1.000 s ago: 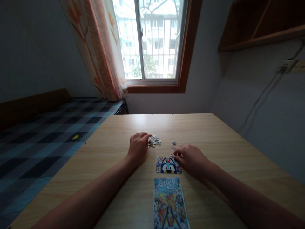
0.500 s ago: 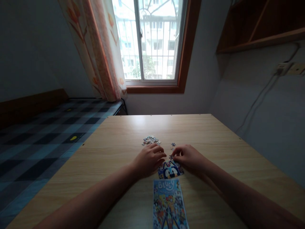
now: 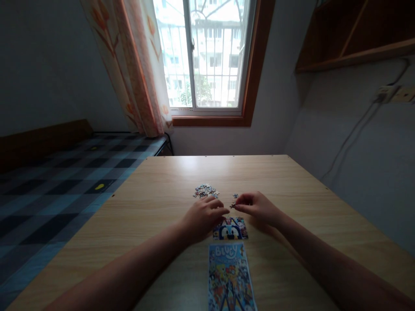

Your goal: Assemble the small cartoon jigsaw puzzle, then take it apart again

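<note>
A partly joined jigsaw puzzle (image 3: 231,230) with a blue dog's face lies flat on the table. My left hand (image 3: 205,219) rests at its upper left edge, fingers stretched out and loosely apart, holding nothing. Above the puzzle's top edge, my right hand (image 3: 257,209) pinches a small puzzle piece (image 3: 232,206) between thumb and forefinger. Just beyond that piece lie a few loose pieces (image 3: 235,196), partly covered by the right fingers. A pile of puzzle pieces (image 3: 206,190) sits past my left fingertips.
Nearest me, a printed Bluey picture sheet (image 3: 231,276) lies on the wooden table (image 3: 155,190). To the left stands a bed (image 3: 84,185) with a checked cover. A window (image 3: 214,56) is ahead, and a wall shelf (image 3: 353,56) hangs upper right.
My right hand has moved away from the puzzle's top edge with the pinched piece. The puzzle has shifted slightly left and sits straighter. My left hand has barely moved.
</note>
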Action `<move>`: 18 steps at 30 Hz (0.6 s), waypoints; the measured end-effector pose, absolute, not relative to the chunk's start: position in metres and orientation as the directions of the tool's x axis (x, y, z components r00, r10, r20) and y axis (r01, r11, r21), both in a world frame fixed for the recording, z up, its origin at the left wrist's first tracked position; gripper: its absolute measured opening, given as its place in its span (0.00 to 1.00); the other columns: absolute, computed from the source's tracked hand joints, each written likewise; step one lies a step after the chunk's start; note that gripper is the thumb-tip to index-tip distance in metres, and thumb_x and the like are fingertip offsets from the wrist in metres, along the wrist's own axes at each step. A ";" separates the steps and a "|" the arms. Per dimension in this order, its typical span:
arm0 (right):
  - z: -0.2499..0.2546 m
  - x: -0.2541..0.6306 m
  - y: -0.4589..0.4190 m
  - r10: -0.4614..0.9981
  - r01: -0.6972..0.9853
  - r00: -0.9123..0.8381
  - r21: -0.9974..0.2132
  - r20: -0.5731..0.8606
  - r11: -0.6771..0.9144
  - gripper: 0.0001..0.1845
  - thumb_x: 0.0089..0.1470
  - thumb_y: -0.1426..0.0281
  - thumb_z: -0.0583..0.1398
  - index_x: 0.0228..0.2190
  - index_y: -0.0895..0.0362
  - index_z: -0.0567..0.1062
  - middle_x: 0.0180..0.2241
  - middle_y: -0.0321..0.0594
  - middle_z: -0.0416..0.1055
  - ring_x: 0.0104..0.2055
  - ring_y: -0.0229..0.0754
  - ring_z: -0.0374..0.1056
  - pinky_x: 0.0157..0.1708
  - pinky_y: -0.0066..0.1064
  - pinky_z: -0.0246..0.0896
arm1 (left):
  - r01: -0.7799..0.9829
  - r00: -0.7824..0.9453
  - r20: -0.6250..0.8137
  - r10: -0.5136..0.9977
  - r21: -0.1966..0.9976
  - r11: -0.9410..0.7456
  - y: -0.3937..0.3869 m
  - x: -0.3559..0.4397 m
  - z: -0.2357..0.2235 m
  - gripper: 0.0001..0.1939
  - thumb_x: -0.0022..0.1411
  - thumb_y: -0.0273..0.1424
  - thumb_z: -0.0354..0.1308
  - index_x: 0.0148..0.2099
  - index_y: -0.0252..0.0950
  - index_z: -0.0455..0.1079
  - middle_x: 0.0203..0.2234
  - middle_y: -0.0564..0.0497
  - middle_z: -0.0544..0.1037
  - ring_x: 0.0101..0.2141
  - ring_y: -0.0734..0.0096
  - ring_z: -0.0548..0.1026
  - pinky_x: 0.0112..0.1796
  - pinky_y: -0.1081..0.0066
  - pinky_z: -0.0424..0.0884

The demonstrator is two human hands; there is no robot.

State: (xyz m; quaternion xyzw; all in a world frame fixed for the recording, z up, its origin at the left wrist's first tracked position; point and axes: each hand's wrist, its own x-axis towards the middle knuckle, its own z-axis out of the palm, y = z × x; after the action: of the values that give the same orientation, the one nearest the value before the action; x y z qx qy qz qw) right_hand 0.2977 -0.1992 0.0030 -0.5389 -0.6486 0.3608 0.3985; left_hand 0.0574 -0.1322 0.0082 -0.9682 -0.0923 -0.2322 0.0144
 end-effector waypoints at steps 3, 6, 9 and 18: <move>0.001 0.289 -0.202 0.981 0.366 -0.120 -0.912 0.150 0.184 0.12 0.50 0.62 0.67 0.31 0.58 0.81 0.30 0.40 0.79 0.33 0.41 0.72 0.36 0.32 0.65 | 0.208 0.806 0.559 0.196 0.043 -0.977 -0.133 0.057 0.010 0.10 0.71 0.36 0.55 0.47 0.38 0.74 0.39 0.48 0.80 0.38 0.65 0.75 0.39 0.64 0.73; 0.000 0.278 -0.206 0.980 0.325 -0.138 -0.929 0.141 0.179 0.10 0.50 0.64 0.67 0.29 0.58 0.81 0.28 0.40 0.78 0.32 0.41 0.71 0.35 0.32 0.65 | 0.203 0.764 0.611 0.206 0.076 -0.976 -0.135 0.058 0.011 0.09 0.70 0.37 0.57 0.45 0.37 0.73 0.37 0.49 0.80 0.37 0.66 0.76 0.38 0.66 0.73; 0.000 0.271 -0.209 0.981 0.300 -0.139 -0.939 0.132 0.169 0.07 0.50 0.67 0.66 0.29 0.58 0.81 0.28 0.39 0.78 0.31 0.41 0.71 0.34 0.31 0.65 | 0.144 0.774 0.611 0.166 0.085 -0.986 -0.136 0.059 0.011 0.06 0.71 0.32 0.56 0.40 0.38 0.73 0.35 0.51 0.81 0.35 0.70 0.75 0.37 0.69 0.72; -0.001 0.269 -0.211 0.979 0.357 -0.096 -0.912 0.180 0.203 0.04 0.49 0.70 0.65 0.29 0.57 0.81 0.28 0.37 0.78 0.31 0.40 0.71 0.33 0.30 0.64 | 0.175 0.734 0.614 0.291 0.243 -0.954 -0.136 0.060 0.008 0.07 0.68 0.30 0.58 0.36 0.38 0.74 0.31 0.52 0.81 0.33 0.70 0.76 0.37 0.69 0.72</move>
State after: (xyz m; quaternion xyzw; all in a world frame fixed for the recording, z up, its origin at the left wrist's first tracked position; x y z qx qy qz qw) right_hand 0.2686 -0.2110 -0.0014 -0.5172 -0.6458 0.3618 0.4295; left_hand 0.0597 -0.1359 0.0077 -0.9272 -0.1258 -0.3424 -0.0845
